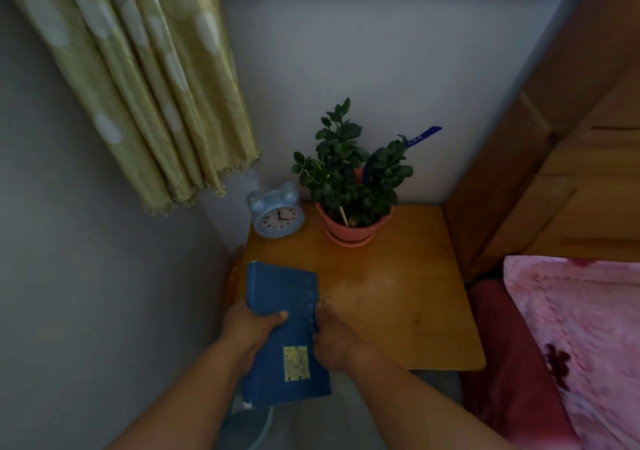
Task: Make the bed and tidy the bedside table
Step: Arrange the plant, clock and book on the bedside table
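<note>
A blue book [282, 294] with a small yellow picture on its cover is held over the front left corner of the wooden bedside table [398, 287]. My left hand [249, 328] grips its left edge, thumb across the cover. My right hand [332, 339] holds its right edge, fingers tucked beside it. The book's lower half juts past the table's front edge.
A light blue alarm clock [277, 216] and a potted plant in a pink pot [349, 231] stand at the table's back. A yellow curtain [145, 86] hangs at left. The wooden headboard [554, 172] and a pink blanket [581, 328] lie at right.
</note>
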Demonstrator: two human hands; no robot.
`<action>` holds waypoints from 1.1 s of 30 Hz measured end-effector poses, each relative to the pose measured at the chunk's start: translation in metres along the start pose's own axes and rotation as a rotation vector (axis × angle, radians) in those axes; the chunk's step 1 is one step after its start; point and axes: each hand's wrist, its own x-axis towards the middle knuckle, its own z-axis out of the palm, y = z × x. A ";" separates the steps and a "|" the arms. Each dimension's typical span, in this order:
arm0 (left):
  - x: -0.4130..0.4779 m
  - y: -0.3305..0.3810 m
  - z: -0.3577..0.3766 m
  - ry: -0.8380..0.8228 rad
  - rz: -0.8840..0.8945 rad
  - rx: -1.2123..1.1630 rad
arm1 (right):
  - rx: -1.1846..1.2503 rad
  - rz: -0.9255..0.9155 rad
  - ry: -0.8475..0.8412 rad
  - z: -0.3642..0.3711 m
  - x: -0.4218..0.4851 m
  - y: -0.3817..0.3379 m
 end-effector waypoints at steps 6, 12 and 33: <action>-0.020 0.006 0.005 -0.044 0.034 -0.042 | 0.541 -0.052 0.104 -0.010 -0.006 0.006; -0.034 0.018 0.039 -0.192 -0.068 -0.066 | 1.150 0.084 0.337 -0.025 -0.030 0.034; 0.013 -0.008 0.212 -0.153 0.306 0.699 | 0.864 0.261 0.715 -0.103 -0.006 0.178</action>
